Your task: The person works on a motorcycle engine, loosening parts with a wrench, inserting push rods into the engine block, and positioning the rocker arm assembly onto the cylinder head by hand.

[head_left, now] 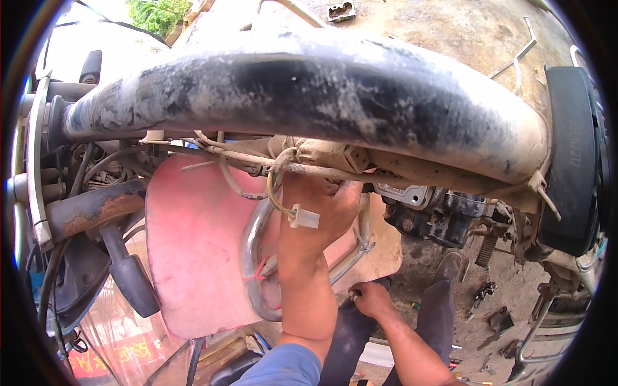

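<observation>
My left hand [325, 209] reaches up under a thick, worn black frame tube [309, 83] of a motorcycle. Its fingers pass behind a tan-dusted cable and are mostly hidden, so what they touch does not show. A white plastic wire connector [304, 217] dangles over the back of that hand. Just right of the fingers sits the engine [431, 215], with a grey metal face and dark body. My right hand [370, 299] is low by my knees, its fingers curled together; what they pinch, if anything, is too small to make out.
A pink rounded panel [199, 244] and a bent chrome bar [250, 244] lie beside my left forearm. At far right is a black ribbed part [570, 161]. Loose parts [486, 293] lie on the dirty ground. A metal housing [341, 11] sits beyond the tube.
</observation>
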Demonstrator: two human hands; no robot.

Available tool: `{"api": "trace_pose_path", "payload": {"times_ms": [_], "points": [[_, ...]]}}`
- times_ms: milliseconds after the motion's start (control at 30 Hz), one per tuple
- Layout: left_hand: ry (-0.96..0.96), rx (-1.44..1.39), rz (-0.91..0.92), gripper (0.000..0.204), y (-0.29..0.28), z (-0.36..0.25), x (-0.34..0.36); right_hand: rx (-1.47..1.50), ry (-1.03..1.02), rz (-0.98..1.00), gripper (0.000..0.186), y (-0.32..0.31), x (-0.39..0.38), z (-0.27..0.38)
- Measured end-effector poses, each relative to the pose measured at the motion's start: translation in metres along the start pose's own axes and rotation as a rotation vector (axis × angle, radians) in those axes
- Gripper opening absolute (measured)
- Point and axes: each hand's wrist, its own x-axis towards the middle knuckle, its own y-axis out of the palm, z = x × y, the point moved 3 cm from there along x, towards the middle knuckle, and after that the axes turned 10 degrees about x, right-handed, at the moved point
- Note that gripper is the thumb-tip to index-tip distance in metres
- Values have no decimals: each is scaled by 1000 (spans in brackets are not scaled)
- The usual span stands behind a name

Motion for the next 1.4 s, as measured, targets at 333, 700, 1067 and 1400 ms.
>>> {"api": "trace_pose_path", "payload": {"times_ms": [333, 700, 1067, 1400], "points": [[44, -1, 3, 28, 1, 1, -5, 15, -4, -4, 27, 0, 4, -9], [258, 276, -59, 22, 1, 4, 0, 12, 30, -8, 28, 3, 3, -12], [107, 78, -94, 19, 12, -14, -4, 30, -48, -39, 28, 4, 5, -18], [156, 214, -68, 24, 4, 4, -8, 9, -15, -42, 29, 7, 7, -17]]}}
